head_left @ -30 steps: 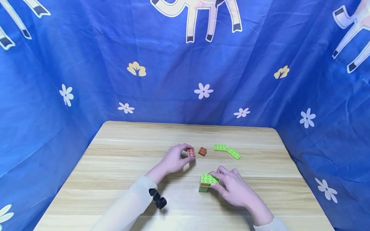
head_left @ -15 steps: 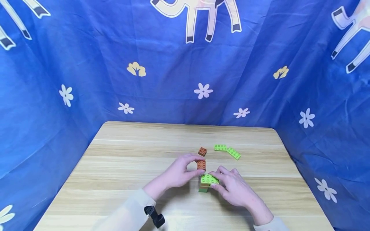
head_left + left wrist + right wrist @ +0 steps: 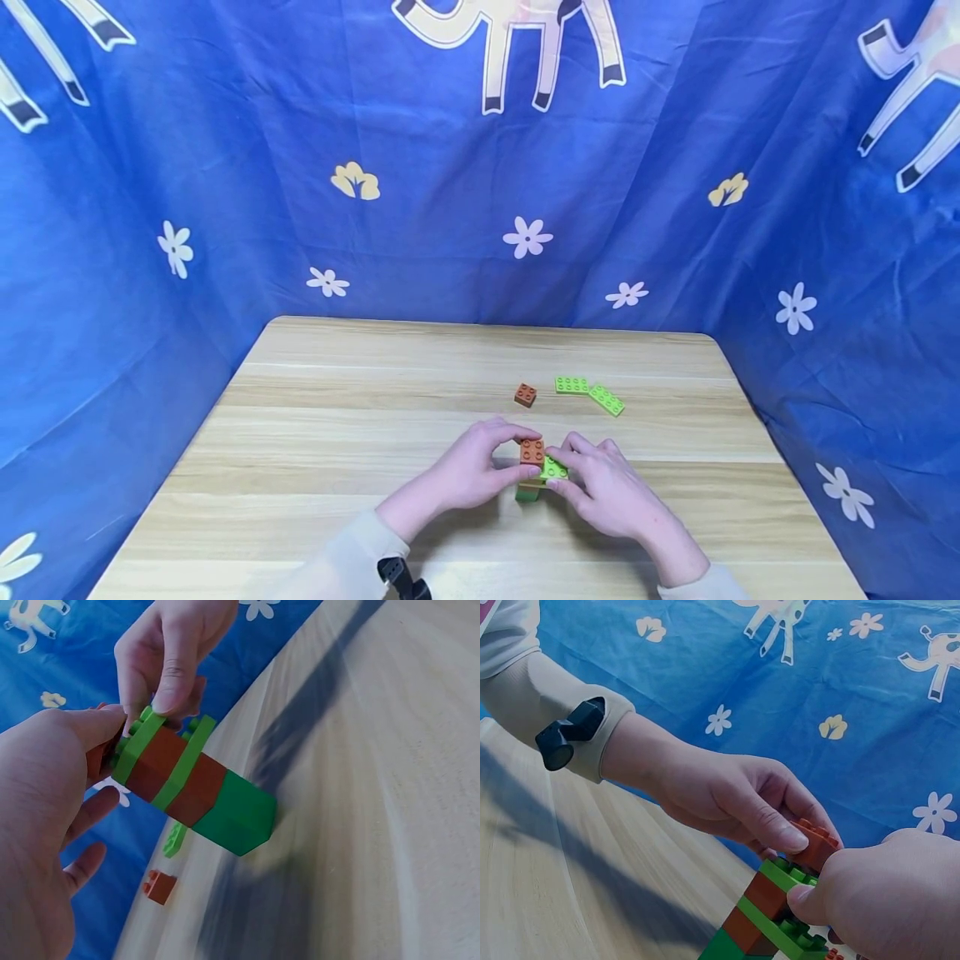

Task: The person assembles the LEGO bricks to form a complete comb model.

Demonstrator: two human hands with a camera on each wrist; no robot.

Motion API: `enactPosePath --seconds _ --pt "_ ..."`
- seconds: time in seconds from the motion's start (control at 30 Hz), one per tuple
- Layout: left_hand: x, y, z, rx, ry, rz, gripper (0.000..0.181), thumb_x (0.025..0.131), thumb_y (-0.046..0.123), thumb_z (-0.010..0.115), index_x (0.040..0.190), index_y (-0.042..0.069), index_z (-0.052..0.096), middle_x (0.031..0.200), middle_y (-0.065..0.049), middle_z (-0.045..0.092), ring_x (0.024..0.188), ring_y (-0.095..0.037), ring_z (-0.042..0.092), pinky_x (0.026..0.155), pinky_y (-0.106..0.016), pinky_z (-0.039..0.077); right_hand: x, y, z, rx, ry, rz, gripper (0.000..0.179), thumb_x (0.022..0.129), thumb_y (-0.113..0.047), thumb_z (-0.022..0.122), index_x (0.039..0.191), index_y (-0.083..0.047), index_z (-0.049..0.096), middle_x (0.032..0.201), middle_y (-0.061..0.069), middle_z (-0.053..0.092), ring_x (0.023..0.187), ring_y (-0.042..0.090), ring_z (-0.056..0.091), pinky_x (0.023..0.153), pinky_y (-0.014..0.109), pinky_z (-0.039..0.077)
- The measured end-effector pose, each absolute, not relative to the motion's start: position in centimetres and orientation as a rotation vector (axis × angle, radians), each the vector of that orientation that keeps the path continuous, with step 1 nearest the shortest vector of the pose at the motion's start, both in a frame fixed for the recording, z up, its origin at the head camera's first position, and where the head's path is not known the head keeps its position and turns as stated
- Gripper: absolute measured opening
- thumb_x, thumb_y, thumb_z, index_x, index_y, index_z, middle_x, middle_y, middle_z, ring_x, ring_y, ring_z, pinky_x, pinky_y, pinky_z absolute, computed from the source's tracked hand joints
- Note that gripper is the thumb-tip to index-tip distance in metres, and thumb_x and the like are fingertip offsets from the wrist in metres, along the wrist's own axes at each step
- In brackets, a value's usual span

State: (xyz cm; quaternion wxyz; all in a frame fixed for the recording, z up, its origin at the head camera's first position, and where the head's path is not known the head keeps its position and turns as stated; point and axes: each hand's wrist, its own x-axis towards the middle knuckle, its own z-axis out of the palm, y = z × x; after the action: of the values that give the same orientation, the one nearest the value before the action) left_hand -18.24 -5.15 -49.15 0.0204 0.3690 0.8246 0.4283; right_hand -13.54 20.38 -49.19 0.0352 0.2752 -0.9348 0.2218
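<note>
A tower of toy building bricks stands on the table: a dark green block (image 3: 236,814) at the bottom, then reddish-brown bricks (image 3: 154,759) alternating with lime-green plates. My left hand (image 3: 472,471) pinches a square brown brick (image 3: 532,451) between thumb and fingertips, right at the left end of the top lime plate (image 3: 555,472). In the right wrist view the brick's underside is close against that plate's studs. From the other side, my right hand (image 3: 607,492) grips the plate's right end with thumb and forefinger, its other fingers bent behind.
Behind the tower lie a loose brown brick (image 3: 526,395) and two lime plates, one straight (image 3: 572,385) and one slanted (image 3: 607,400). A blue printed curtain (image 3: 450,208) encloses the wooden table (image 3: 337,383). A black camera mount (image 3: 570,735) sits on the left sleeve.
My left hand has carried the brown brick rightward and toward me, from beside the loose brick onto the tower's left end. The right hand has kept its hold on the tower.
</note>
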Motion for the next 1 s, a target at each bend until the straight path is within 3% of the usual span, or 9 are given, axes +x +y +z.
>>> enactPosePath --seconds 0.33,1.0 --pt "-17.8 -5.1 -49.41 1.134 2.571 1.304 0.048 0.094 0.044 0.081 0.133 0.018 0.073 0.125 0.015 0.07 0.117 -0.007 0.063 0.107 -0.043 0.048 -13.52 20.3 -49.04 0.84 -2.876 0.694 0.045 0.102 -0.037 0.071 0.139 -0.013 0.071 0.099 -0.019 0.051 0.076 -0.001 0.044 0.08 0.032 0.033" --pt "-18.0 -4.89 -49.27 1.316 2.743 1.146 0.041 0.09 0.043 0.085 0.125 0.024 0.077 0.11 0.016 0.073 0.104 -0.005 0.064 0.094 -0.035 0.048 -13.57 20.41 -49.19 0.845 -2.87 0.707 0.045 0.101 -0.039 0.072 0.14 -0.015 0.07 0.099 -0.021 0.05 0.077 -0.002 0.045 0.079 0.032 0.034"
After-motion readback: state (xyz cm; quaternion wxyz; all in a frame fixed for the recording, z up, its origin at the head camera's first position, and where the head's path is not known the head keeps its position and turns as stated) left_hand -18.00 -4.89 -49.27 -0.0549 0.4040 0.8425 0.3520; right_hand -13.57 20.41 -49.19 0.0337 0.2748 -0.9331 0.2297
